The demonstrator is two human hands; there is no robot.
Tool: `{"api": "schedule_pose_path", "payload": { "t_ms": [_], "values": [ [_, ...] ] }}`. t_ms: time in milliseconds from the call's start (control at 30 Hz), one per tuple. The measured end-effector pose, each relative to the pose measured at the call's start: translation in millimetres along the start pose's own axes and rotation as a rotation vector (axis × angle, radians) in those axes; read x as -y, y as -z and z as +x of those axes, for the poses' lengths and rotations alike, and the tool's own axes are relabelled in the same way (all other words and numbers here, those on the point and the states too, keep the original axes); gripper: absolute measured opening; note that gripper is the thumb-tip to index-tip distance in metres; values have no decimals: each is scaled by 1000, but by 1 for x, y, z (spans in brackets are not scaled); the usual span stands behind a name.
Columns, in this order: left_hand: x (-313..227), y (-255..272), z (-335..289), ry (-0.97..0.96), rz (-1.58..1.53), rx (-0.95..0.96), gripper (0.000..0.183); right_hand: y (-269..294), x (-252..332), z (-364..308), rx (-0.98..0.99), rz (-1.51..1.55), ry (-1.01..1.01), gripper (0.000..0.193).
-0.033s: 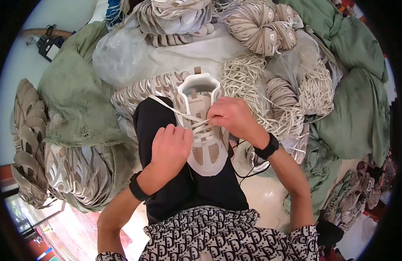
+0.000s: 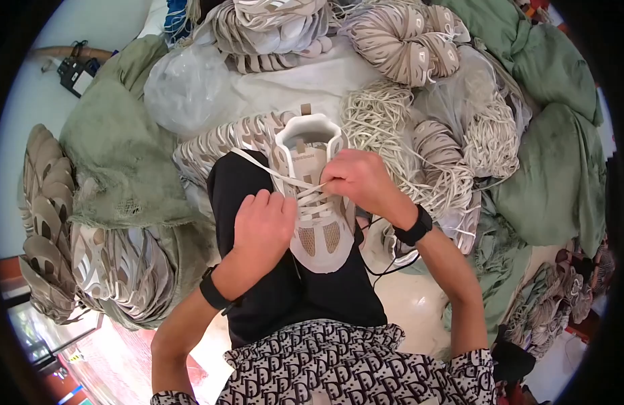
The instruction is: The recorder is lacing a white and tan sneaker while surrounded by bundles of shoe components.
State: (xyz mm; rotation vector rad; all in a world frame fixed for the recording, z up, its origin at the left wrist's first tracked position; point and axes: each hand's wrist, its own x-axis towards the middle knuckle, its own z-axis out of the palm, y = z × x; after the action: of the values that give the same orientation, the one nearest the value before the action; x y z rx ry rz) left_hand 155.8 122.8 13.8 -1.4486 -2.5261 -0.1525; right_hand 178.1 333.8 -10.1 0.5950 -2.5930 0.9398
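Note:
A beige and white sneaker (image 2: 320, 248) rests on my black-trousered lap, toe toward me. A flat cream shoelace (image 2: 310, 196) crosses its lower eyelets, and one loose length lies out over the left side of the shoe onto my knee. My right hand (image 2: 359, 179) pinches the lace at the right eyelet row, fingertips over the crossing. At the left edge of the shoe, my left hand (image 2: 263, 226) is closed with its fingers curled; what lies under them is hidden from view.
Bundled shoe uppers (image 2: 221, 138) lie just beyond my left knee. A heap of cream laces (image 2: 377, 115) sits to the right of the shoe, with another bundle of uppers (image 2: 406, 44) behind. Green cloth (image 2: 123, 155) drapes the left side, near a clear plastic bag (image 2: 187, 84).
My left hand has shifted slightly to the left, away from the shoe. My right hand stays at the lace, and the sneaker has hardly moved.

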Motion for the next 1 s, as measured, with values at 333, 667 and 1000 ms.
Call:
{"api": "schedule_pose_path", "payload": {
  "t_ms": [333,667,1000],
  "values": [
    [37,17,35,-67,-280,-48,16,34,-14,3,-17,199,-213,8],
    [33,-13,11,-75,-139,-110,15,90,-54,-21,-130,233,-515,9],
    [35,6,26,-106,-295,-186,31,80,-70,-30,39,-533,-202,9]
  ]
}}
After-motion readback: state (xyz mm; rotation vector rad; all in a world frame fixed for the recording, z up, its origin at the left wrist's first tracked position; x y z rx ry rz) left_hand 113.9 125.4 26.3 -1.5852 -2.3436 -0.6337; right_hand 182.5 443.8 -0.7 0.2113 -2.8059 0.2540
